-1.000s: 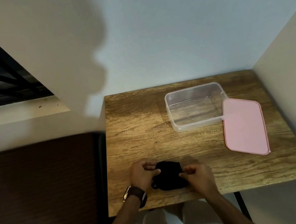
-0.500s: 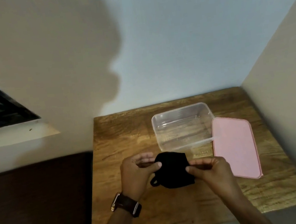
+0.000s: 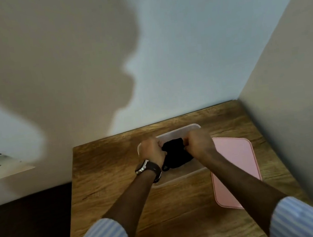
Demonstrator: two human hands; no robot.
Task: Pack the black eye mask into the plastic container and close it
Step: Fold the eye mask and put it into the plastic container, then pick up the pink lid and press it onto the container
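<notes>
We see one wooden table (image 3: 107, 176) carrying one pink lid (image 3: 236, 169) and, touching its left edge, one clear plastic container (image 3: 179, 131). One black eye mask (image 3: 175, 153) sits over the container opening. Two hands hold it: the left hand (image 3: 152, 150) pinches its left end, the right hand (image 3: 198, 142) its right end. One wristwatch (image 3: 148, 168) sits on the left wrist.

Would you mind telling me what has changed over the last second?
Both hands, left hand and right hand, carried the black eye mask from the table's near edge away to over the clear container, still gripping it. The pink lid stayed beside the container.
</notes>
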